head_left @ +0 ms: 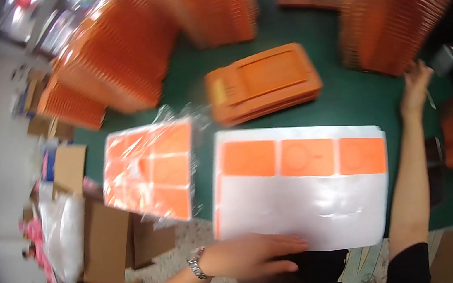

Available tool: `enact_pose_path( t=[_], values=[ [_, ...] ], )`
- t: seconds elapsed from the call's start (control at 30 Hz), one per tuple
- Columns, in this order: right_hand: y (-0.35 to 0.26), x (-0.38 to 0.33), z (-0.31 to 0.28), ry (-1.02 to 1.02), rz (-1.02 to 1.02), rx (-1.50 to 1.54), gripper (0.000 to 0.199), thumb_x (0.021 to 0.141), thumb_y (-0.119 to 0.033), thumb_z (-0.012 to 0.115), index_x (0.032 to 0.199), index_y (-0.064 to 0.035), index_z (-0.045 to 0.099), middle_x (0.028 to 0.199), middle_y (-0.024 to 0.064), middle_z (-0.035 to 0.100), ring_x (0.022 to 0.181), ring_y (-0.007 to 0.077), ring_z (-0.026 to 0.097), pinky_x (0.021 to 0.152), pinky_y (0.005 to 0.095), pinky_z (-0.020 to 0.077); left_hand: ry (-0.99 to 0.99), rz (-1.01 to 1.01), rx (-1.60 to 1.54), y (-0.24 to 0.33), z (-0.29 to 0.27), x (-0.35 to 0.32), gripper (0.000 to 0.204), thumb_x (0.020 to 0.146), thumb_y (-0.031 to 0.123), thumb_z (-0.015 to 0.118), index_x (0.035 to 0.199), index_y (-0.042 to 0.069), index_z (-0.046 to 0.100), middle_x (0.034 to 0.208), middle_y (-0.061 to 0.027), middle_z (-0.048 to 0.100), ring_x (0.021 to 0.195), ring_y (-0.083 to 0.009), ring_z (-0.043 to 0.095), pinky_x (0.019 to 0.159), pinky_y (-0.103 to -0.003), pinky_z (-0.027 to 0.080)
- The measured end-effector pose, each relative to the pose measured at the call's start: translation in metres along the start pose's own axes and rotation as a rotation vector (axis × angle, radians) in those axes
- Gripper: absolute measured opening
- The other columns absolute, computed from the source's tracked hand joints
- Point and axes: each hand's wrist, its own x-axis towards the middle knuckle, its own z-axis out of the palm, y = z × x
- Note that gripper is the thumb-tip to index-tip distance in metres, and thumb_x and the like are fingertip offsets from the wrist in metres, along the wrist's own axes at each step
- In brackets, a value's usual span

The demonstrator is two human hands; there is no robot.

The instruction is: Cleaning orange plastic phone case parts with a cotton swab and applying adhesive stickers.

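Note:
A white sheet of orange stickers lies on the green table in front of me. Three orange rectangles remain along its top, with an orange strip at its left edge; the rest is glossy blank backing. My left hand, a metal watch at its wrist, is open over the sheet's near edge, fingers stretched to the right. Far out on the right, my right hand is at the lower corner of a tall stack of orange plastic pieces. Its fingers are blurred, and whether they grip anything is unclear.
Beyond the sheet lie stacked orange plastic covers. A clear bag of orange sticker sheets is to the left. Tall orange stacks line the far side. A grey object stands beside my right hand. Cardboard boxes are on the left.

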Motion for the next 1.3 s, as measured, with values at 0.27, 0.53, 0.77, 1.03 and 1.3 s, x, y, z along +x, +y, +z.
enact_pose_path(
  t=[0.27, 0.53, 0.77, 1.03, 1.3],
  values=[
    [-0.012, -0.003, -0.009, 0.028, 0.143, 0.044, 0.089, 0.100, -0.069, 0.023, 0.154, 0.0016, 0.024, 0.154, 0.0225, 0.037, 0.146, 0.0306, 0.033, 0.122, 0.0440, 0.0186, 1.430, -0.421, -0.519, -0.068, 0.056, -0.153, 0.018, 0.101, 0.013, 0.058, 0.105, 0.000, 0.070, 0.092, -0.0034, 0.072, 0.080, -0.0110, 0.065, 0.074, -0.025, 0.051],
    [-0.011, 0.004, 0.009, 0.026, 0.132, -0.100, 0.087, 0.101, -0.067, 0.023, 0.153, 0.0034, 0.026, 0.155, 0.0238, 0.036, 0.145, 0.0328, 0.033, 0.122, 0.0452, 0.0225, 1.418, -0.532, 0.823, -0.077, 0.023, -0.111, 0.022, 0.087, 0.009, 0.072, 0.107, 0.002, 0.067, 0.123, -0.0158, 0.063, 0.107, -0.0313, 0.059, 0.091, -0.041, 0.048],
    [0.030, 0.013, 0.027, 0.083, 0.160, -0.073, 0.093, 0.100, -0.069, 0.022, 0.151, 0.0077, 0.027, 0.153, 0.0246, 0.037, 0.145, 0.0346, 0.033, 0.122, 0.0456, 0.0229, 1.184, -0.705, 0.861, -0.108, -0.013, -0.081, 0.058, 0.090, 0.021, 0.068, 0.142, 0.004, 0.050, 0.150, -0.0257, 0.042, 0.138, -0.0455, 0.039, 0.112, -0.051, 0.033],
    [0.057, 0.025, 0.057, 0.119, 0.165, -0.098, 0.093, 0.100, -0.070, 0.019, 0.150, 0.0077, 0.030, 0.152, 0.0236, 0.039, 0.144, 0.0334, 0.034, 0.121, 0.0454, 0.0231, 1.134, -0.867, 0.869, -0.108, -0.025, -0.090, 0.062, 0.093, 0.034, 0.064, 0.144, 0.003, 0.048, 0.150, -0.0295, 0.041, 0.138, -0.0473, 0.039, 0.113, -0.052, 0.032],
    [0.126, 0.046, 0.079, 0.953, -0.294, -1.775, 0.089, 0.102, -0.067, 0.020, 0.148, 0.0088, 0.033, 0.149, 0.0239, 0.042, 0.143, 0.0336, 0.036, 0.120, 0.0453, 0.0257, 1.076, -0.943, 0.885, -0.091, -0.042, -0.097, 0.058, 0.094, 0.040, 0.061, 0.138, 0.003, 0.056, 0.141, -0.0225, 0.054, 0.124, -0.0410, 0.055, 0.098, -0.048, 0.049]
  ],
)
